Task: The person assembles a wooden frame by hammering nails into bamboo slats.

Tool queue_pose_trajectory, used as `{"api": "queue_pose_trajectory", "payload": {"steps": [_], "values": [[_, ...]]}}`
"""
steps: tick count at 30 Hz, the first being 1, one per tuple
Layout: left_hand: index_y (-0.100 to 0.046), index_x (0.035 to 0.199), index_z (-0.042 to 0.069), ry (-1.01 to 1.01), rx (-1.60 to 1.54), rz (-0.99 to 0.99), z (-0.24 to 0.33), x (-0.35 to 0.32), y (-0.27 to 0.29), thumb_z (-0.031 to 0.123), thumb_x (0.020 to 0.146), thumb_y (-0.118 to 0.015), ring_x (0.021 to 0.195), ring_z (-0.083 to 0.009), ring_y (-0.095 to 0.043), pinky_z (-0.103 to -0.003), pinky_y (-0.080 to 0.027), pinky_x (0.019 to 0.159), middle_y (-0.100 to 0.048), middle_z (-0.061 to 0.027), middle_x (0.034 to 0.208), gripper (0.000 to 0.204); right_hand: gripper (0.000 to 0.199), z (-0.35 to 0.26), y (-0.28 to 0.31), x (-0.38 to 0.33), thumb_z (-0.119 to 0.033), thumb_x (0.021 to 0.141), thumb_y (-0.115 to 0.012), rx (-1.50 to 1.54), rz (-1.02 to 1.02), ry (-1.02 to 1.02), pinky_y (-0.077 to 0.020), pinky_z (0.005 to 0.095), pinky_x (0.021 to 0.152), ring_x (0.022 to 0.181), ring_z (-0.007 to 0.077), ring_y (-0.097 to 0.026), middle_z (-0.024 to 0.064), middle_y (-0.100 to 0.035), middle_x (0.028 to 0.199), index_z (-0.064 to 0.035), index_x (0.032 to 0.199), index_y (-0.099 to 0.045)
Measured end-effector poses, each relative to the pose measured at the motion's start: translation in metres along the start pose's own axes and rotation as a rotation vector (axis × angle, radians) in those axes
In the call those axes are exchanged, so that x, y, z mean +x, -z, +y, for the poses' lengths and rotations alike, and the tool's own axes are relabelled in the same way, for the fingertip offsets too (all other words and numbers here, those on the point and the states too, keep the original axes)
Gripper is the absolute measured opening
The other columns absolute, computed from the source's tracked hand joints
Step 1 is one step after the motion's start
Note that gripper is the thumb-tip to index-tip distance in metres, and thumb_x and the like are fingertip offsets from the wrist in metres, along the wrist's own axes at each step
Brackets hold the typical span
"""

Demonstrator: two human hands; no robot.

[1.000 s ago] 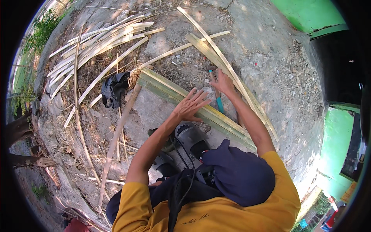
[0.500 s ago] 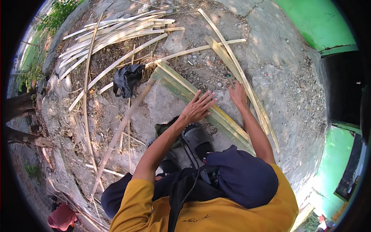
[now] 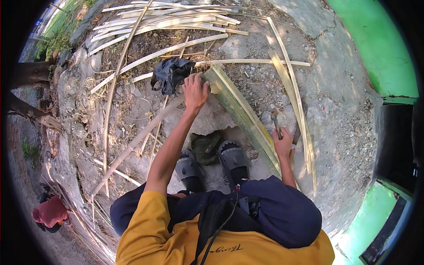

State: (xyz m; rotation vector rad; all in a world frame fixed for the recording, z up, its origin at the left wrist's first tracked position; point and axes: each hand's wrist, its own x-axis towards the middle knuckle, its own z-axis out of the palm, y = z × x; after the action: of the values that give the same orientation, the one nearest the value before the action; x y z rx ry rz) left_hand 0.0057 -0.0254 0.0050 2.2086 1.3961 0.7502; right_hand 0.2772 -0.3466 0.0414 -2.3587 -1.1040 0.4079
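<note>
Split green bamboo pieces (image 3: 234,106) lie slanting across the ground before my feet. My left hand (image 3: 195,92) is at their far end, its fingers bent over the upper end of a long flat brown strip (image 3: 139,143) that slants down to the left. The palm side is hidden. Right of the bamboo, my right hand (image 3: 282,142) is closed round the handle of a small hammer (image 3: 275,118), its head pointing away from me. Close beside that hand lies a knife-like tool (image 3: 295,138) with a wooden handle, partly covered.
A black plastic bag (image 3: 172,74) lies just left of my left hand. Pale bamboo strips (image 3: 176,20) are heaped at the far left; longer ones (image 3: 293,84) lie at right. My sandalled feet (image 3: 233,155) flank a hole. A green wall (image 3: 375,44) stands right; another person (image 3: 52,211) is lower left.
My left hand has left the middle of the bamboo, where it lay flat, for the far end by the brown strip. My right hand has drawn nearer to me with the hammer. The view has shifted.
</note>
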Motion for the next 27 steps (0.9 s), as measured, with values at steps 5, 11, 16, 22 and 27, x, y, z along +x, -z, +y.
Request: {"api": "queue_pose_trajectory", "payload": {"steps": [5, 11, 16, 22, 27], "values": [[-0.073, 0.124, 0.004, -0.035, -0.185, 0.016, -0.024, 0.027, -0.004, 0.017, 0.089, -0.077, 0.106, -0.0353, -0.063, -0.046, -0.05, 0.097, -0.069, -0.0148, 0.111, 0.037, 0.038, 0.001, -0.023, -0.005, -0.026, 0.082, -0.088, 0.178, -0.092, 0.059, -0.0499, 0.039, 0.069, 0.072, 0.0295, -0.064, 0.0117, -0.067, 0.081, 0.0008, 0.089, -0.062], [-0.081, 0.111, 0.001, 0.152, -0.379, -0.056, -0.028, 0.034, -0.003, 0.012, 0.084, -0.083, 0.086, -0.0267, -0.071, -0.037, -0.057, 0.08, -0.074, -0.015, 0.098, 0.029, 0.039, 0.008, -0.026, -0.003, -0.023, 0.078, -0.093, 0.226, -0.126, -0.06, -0.0484, 0.0342, 0.062, 0.065, 0.0152, -0.06, 0.0089, -0.071, 0.077, -0.0025, 0.09, -0.061], [-0.081, 0.117, 0.006, 0.13, -0.38, -0.094, -0.03, 0.035, 0.001, 0.015, 0.084, -0.083, 0.084, -0.0223, -0.068, -0.036, -0.055, 0.079, -0.072, -0.0123, 0.097, 0.035, 0.04, 0.009, -0.024, -0.004, -0.026, 0.076, -0.093, 0.156, -0.201, -0.146, -0.0483, 0.0355, 0.065, 0.066, 0.0184, -0.059, 0.0095, -0.068, 0.075, -0.0025, 0.091, -0.064], [-0.077, 0.126, 0.005, 0.081, -0.338, -0.135, -0.033, 0.033, -0.008, 0.013, 0.091, -0.074, 0.09, -0.0245, -0.07, -0.036, -0.056, 0.084, -0.069, -0.0134, 0.106, 0.036, 0.045, 0.014, -0.025, -0.013, -0.028, 0.074, -0.093, 0.194, -0.109, 0.061, -0.05, 0.0406, 0.068, 0.068, 0.0313, -0.064, 0.0151, -0.068, 0.078, -0.0018, 0.093, -0.062], [-0.076, 0.126, 0.007, 0.123, -0.411, -0.149, -0.034, 0.032, -0.011, 0.012, 0.092, -0.072, 0.094, -0.0259, -0.07, -0.037, -0.056, 0.087, -0.069, -0.0138, 0.108, 0.035, 0.047, 0.034, -0.009, -0.027, -0.031, 0.077, -0.091, -0.01, -0.302, -0.133, -0.0511, 0.042, 0.072, 0.074, 0.0346, -0.066, 0.0169, -0.069, 0.085, -0.0026, 0.098, -0.061]]}}
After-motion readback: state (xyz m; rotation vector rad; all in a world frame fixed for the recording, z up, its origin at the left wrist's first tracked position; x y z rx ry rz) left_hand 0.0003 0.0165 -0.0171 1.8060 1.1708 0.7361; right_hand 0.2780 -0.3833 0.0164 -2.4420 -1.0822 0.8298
